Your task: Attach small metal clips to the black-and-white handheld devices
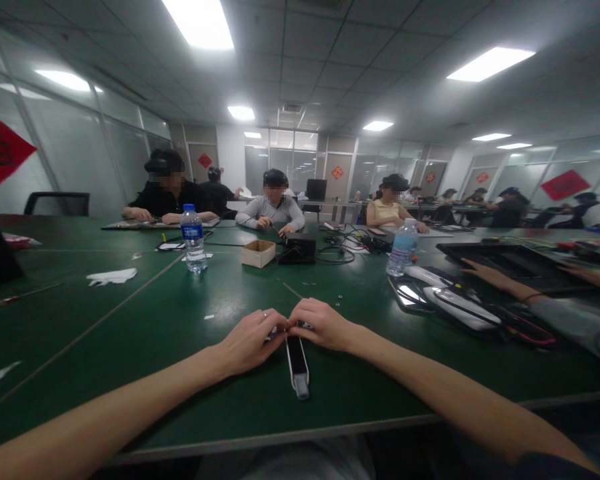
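A slim black device [297, 360] with white edges and a grey near end lies lengthwise on the green table in front of me. My left hand [250, 339] is closed, its fingertips gripping the far end of the device from the left. From the right, my right hand [326, 325] is likewise closed at that same end, its fingertips meeting those of the left. Small shiny parts peek out beside the fingers on both sides, but the fingers hide most of them. Just beyond my hands lies a thin rod [293, 290].
Beyond my hands stand a small open box [259, 254], a black block-like object [299, 248] and tangled cables [347, 243]. Water bottles stand left [193, 240] and right [403, 248]. White-and-black devices [463, 308] lie at right, near a co-worker's hand [495, 275] and a black tray [513, 263].
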